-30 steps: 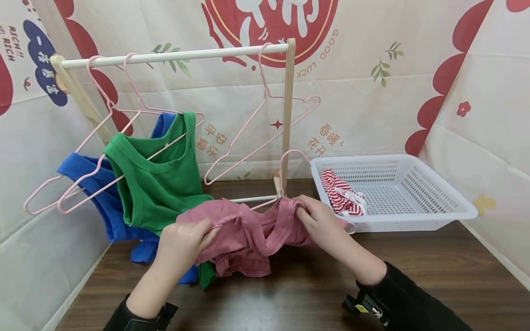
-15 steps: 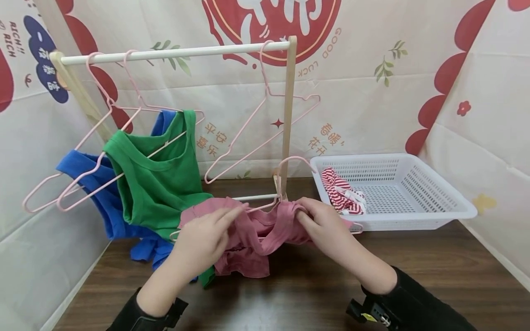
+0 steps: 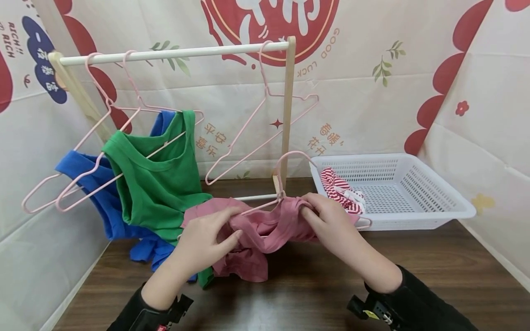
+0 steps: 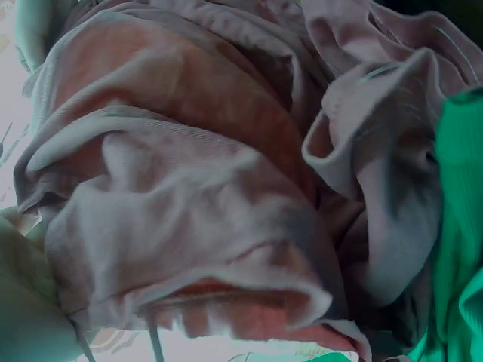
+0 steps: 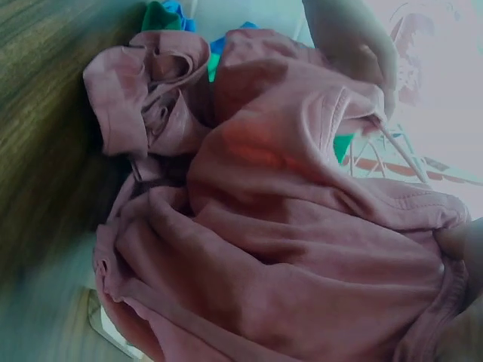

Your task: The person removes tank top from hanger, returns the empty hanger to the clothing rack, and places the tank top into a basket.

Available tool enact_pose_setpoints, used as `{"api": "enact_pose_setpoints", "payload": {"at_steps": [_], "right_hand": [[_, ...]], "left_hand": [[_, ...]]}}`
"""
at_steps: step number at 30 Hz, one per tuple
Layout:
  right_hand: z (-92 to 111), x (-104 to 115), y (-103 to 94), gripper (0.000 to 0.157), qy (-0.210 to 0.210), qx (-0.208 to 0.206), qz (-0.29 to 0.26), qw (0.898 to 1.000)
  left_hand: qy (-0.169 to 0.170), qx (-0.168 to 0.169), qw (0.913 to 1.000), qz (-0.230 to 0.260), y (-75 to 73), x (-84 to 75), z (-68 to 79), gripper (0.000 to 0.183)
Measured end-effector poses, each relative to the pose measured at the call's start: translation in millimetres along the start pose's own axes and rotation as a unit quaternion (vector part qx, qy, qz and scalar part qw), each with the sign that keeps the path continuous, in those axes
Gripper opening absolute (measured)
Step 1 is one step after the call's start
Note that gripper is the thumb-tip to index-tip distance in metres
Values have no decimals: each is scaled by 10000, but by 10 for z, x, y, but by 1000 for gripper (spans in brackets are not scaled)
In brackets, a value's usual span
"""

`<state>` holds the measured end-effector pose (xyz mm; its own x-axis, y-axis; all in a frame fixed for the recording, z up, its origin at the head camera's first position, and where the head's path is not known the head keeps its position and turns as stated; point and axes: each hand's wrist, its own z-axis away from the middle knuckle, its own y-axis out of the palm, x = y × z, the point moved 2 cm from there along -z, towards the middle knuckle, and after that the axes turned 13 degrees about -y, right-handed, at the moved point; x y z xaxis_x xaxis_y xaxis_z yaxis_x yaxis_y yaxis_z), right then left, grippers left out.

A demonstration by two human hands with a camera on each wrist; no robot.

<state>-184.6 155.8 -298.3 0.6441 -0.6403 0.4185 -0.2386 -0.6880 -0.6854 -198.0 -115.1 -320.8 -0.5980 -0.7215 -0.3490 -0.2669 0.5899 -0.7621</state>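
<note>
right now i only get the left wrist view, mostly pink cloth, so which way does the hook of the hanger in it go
Observer: In the head view, the hook rises above the pink garment.
Operator: ok and what's off to the right
Observer: A white basket with a red-and-white striped cloth in it.
Operator: any bare hanger about
Observer: Yes, a bare pink hanger hangs near the right end of the white rail.
</note>
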Motion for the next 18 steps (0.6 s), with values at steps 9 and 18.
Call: {"api": "enact_pose_setpoints", "payload": {"at_steps": [9, 18], "right_hand": [[-1, -73, -157, 9, -43, -278, 276, 9992], [25, -203, -247, 12, 20, -587, 407, 9974]], "left_hand": [[-331, -608, 9974, -213, -29, 90, -29, 21], [-1026, -409, 9932, 360, -87, 261, -48, 17]]}}
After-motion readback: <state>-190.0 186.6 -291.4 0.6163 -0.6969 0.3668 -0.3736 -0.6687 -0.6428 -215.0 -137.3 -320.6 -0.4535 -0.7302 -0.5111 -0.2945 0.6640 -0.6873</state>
